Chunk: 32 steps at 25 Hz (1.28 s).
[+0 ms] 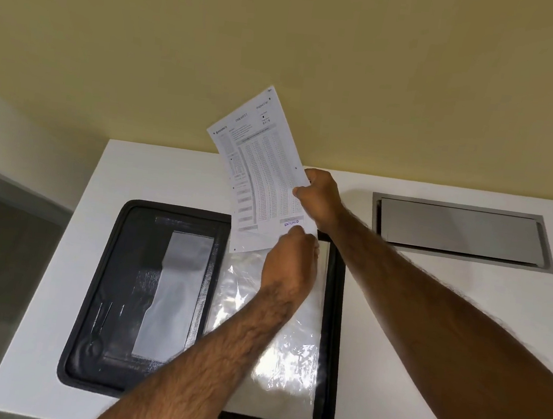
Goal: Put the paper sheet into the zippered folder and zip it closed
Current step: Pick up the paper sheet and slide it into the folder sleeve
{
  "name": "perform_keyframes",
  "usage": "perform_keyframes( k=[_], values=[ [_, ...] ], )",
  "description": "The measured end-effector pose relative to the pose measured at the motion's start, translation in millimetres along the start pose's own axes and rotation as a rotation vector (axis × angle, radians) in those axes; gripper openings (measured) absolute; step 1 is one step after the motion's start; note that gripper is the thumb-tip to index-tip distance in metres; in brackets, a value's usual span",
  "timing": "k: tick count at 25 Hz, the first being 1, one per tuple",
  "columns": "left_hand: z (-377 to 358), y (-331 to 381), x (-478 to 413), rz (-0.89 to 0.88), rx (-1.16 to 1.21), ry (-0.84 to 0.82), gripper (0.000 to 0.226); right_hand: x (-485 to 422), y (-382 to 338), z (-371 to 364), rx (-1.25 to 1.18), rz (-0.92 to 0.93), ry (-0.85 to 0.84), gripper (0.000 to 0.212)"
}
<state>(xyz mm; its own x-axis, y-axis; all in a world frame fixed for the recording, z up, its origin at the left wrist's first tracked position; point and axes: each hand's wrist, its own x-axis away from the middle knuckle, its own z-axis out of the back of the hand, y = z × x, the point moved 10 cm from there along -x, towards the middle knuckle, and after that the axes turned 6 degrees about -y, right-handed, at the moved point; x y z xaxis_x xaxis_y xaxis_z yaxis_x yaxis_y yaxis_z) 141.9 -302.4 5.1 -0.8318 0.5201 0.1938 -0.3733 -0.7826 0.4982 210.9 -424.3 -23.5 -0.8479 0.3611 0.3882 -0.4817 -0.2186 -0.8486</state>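
A white table [428, 312] fills the lower two thirds of the frame beneath a yellow wall [287, 38], with a grey metal hatch [459, 230] sunk into its top at the right. At centre the black zippered folder [113, 294] lies spread open and flat, its left half showing a grey inner pocket [176, 294] and its right half a crinkled clear plastic sleeve [293, 349]. Two bare forearms reach up from the bottom edge. The right hand [321, 197] pinches the right edge of the paper sheet [262, 173], while the left hand [291, 262] is closed on the sheet's lower corner, its fingers hidden behind the hand. The sheet stands tilted above the folder's far edge, at the top of the sleeve; whether its bottom edge has entered the sleeve cannot be told. A purple stamp [291, 224] near the lower corner reads "ENTERED"; the dense printed grid and headings are too small to read.
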Motion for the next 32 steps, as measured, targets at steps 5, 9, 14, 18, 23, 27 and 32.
perform_keyframes(
  k=[5,9,14,18,23,27,32],
  values=[
    [10.4,7.6,0.3,-0.009,0.006,0.051,0.01,-0.5,2.0,0.5,-0.022,-0.024,0.024,0.035],
    [16.4,16.6,-0.6,-0.076,-0.02,0.104,0.007,-0.5,6.7,2.8,0.002,-0.057,0.045,0.03],
    [10.2,16.4,-23.9,-0.127,-0.038,-0.061,0.023,-1.3,10.9,6.9,0.103,-0.071,0.053,0.017],
    [-3.2,-9.4,-51.0,0.012,0.175,-0.295,0.022,-0.2,13.8,5.9,0.038,-0.102,-0.001,0.015],
    [-5.1,-22.5,-67.3,0.062,0.299,-0.265,0.013,5.9,27.7,0.0,0.042,-0.252,-0.157,0.017],
    [-11.9,-16.2,-62.9,0.06,0.254,-0.253,0.021,16.8,48.8,2.3,0.099,-0.405,-0.267,0.012],
    [-27.4,-2.4,-40.7,-0.004,0.191,-0.2,0.026,29.7,77.1,-1.1,-0.001,-0.547,-0.36,0.014]
  ],
)
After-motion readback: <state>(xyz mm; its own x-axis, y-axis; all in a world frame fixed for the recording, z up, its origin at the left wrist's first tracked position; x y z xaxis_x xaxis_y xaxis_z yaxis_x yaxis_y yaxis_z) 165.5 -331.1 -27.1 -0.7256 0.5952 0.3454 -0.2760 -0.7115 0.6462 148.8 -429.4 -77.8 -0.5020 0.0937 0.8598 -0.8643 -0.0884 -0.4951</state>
